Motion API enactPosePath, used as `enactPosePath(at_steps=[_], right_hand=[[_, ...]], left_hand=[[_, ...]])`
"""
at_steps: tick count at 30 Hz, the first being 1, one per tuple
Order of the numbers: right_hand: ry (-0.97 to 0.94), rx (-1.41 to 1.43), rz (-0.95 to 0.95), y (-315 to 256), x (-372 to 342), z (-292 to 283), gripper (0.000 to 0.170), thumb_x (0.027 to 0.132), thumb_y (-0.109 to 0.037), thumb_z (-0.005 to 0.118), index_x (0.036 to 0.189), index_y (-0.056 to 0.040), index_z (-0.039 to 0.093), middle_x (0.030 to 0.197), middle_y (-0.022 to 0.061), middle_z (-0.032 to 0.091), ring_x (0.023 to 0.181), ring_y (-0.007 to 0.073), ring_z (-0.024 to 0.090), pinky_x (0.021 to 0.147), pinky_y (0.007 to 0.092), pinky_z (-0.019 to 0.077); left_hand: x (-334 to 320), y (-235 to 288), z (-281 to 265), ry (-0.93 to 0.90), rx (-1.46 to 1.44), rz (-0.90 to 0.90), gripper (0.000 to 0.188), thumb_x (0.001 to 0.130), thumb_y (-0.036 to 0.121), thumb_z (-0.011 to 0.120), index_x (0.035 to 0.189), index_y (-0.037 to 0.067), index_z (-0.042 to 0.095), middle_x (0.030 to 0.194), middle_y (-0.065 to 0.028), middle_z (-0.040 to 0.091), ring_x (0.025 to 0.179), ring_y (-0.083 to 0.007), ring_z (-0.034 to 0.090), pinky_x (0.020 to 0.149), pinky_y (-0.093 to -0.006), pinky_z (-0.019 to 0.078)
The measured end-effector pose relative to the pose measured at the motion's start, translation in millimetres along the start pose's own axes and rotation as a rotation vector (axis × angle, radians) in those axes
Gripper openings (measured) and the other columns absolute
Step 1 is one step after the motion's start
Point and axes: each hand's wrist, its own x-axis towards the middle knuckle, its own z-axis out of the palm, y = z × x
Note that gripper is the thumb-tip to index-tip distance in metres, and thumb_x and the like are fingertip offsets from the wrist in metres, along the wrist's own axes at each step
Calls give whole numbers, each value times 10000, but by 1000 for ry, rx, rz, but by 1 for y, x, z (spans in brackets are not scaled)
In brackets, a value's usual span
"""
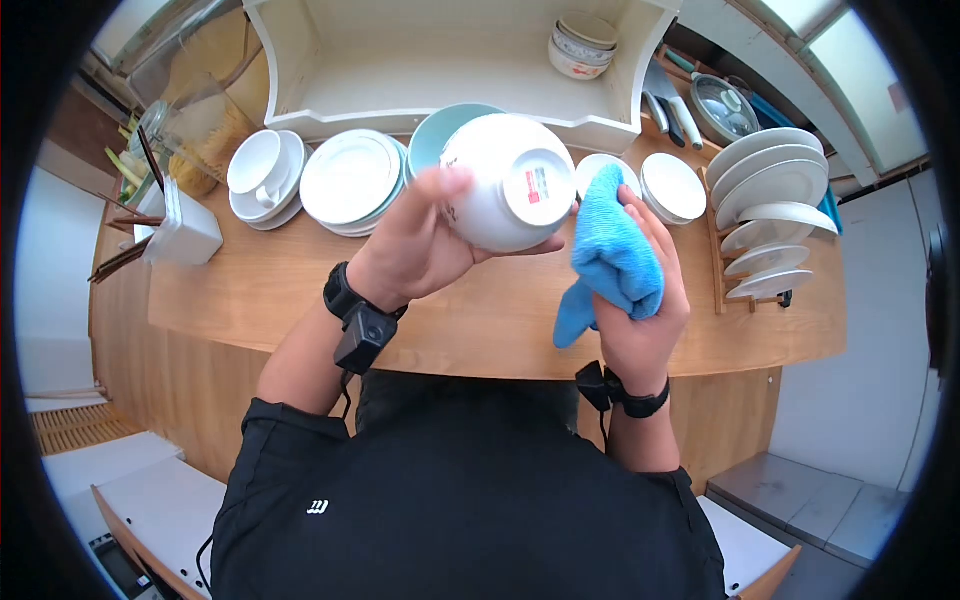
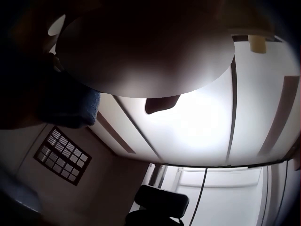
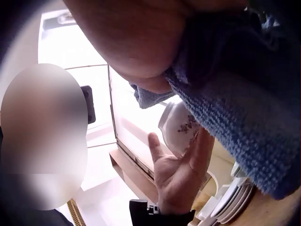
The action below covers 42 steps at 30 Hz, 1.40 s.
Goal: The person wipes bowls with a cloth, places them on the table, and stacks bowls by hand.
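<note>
My left hand (image 1: 420,240) holds a white bowl (image 1: 480,215) on its side, with the thumb at one side and the fingers beneath. In the head view the bowl's base faces the camera, with red marks on it; the right wrist view shows flowers printed on the bowl's wall (image 3: 178,127). A blue towelling cloth (image 1: 615,250) is bunched in my right hand (image 1: 650,310), one end hanging below. The cloth is just right of the bowl. In the left wrist view, part of the bowl is dark and the left hand is mostly hidden.
Behind the bowl is a light-blue plate (image 1: 430,135). Stacked white plates (image 1: 350,178) and a cup (image 1: 257,165) on saucers stand left; small white bowls (image 1: 675,188) and a plate rack (image 1: 718,250) stand right. A white shelf (image 1: 400,60) holds stacked bowls (image 1: 580,50). Chopsticks stand in a white holder (image 1: 190,230).
</note>
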Motion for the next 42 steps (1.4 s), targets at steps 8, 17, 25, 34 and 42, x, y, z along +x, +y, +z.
enactPosePath(at_steps=[8,17,25,34,42], right_hand=[[28,-222,-369,-14,-9,13,481,775,-131,883,1241,-87,772,1387,154,678,1120,350,730,905,431,622],[-50,-266,-13,-34,-3,30,386,812,40,754,1197,17,740,1294,191,705,1066,380,720,911,400,597],[-283,575,746,-24,-34,13,278,862,19,666,1140,6,664,971,57,683,854,145,693,738,330,557],[-223,824,680,-10,-43,14,461,835,-23,717,1289,21,651,1199,195,716,923,233,748,788,362,617],[-63,-99,-292,-9,9,8,558,815,-70,812,1362,-38,702,1451,175,657,1079,302,760,828,349,621]], left_hand=[[-14,-23,2,91,301,126,973,940,583,656,1642,17,290,1514,-204,553,1424,-308,538,1199,-426,424],[-11,-36,10,208,511,457,924,1022,751,367,1615,43,336,1522,-197,521,1398,-295,531,1189,-424,409],[-9,-44,-10,201,1086,709,843,1024,729,420,1517,52,508,1536,-247,402,1394,-348,436,1150,-493,366],[-3,-30,-4,184,936,584,803,1037,680,444,1538,55,490,1437,-200,528,1321,-294,527,1127,-414,402],[-18,-34,5,246,588,276,935,1052,754,324,1546,-29,454,1353,-141,623,1259,-214,594,1082,-327,446]])
